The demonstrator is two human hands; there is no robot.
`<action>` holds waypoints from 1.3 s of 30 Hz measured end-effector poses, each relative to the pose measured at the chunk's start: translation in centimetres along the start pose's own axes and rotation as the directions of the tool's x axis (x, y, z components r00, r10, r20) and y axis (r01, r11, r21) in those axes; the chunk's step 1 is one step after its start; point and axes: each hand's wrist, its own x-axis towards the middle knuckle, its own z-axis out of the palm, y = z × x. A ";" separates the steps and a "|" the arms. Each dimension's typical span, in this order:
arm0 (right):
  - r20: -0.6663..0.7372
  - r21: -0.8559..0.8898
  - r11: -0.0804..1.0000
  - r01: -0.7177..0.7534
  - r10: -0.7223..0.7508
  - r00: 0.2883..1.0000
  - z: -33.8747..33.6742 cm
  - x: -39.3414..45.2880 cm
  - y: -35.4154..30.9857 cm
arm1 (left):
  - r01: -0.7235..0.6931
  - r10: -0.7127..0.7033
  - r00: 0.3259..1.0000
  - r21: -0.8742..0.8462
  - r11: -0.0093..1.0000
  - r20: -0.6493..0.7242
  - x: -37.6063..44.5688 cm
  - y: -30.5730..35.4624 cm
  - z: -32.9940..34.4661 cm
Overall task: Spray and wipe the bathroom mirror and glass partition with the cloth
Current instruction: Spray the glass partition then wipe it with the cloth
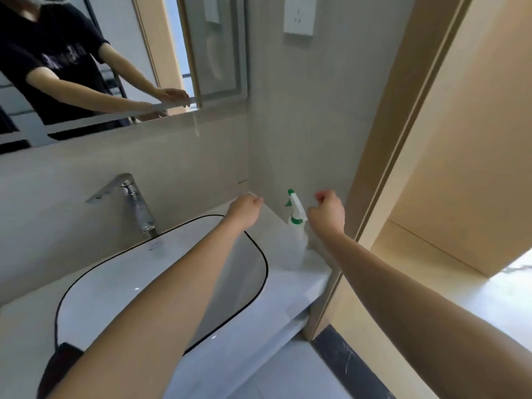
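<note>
A white spray bottle point(297, 217) with a green nozzle and collar stands upright on the white counter point(288, 283), in the corner by the side wall. My right hand point(328, 211) hovers just right of the bottle, fingers loosely curled, with a small gap between them. My left hand point(244, 210) reaches to the counter's back corner, its fingers curled over a small white cloth point(251, 194), which is mostly hidden. The mirror point(86, 67) hangs above the backsplash and reflects both my arms.
An oval white basin point(115, 283) with a black rim sits under my left forearm, with a chrome tap point(135, 203) behind it. A wall socket point(298, 15) is high on the side wall. A wooden door frame point(403, 139) borders the counter on the right.
</note>
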 end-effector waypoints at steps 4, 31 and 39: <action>0.157 -0.125 0.984 -0.123 0.142 0.977 1.2 1.3 5.0 | 0.230 -0.212 0.971 -0.198 0.953 0.108 0.4 1.0 5.2; 0.311 0.369 0.918 0.143 -0.268 0.912 6.2 3.5 -3.1 | 0.087 -0.154 0.980 -0.426 0.900 -0.125 -1.1 2.2 -1.9; 0.263 0.750 0.600 0.278 -0.656 0.707 6.5 -2.5 -24.2 | -0.278 0.111 0.825 -0.226 0.934 -0.554 -13.4 8.2 -18.9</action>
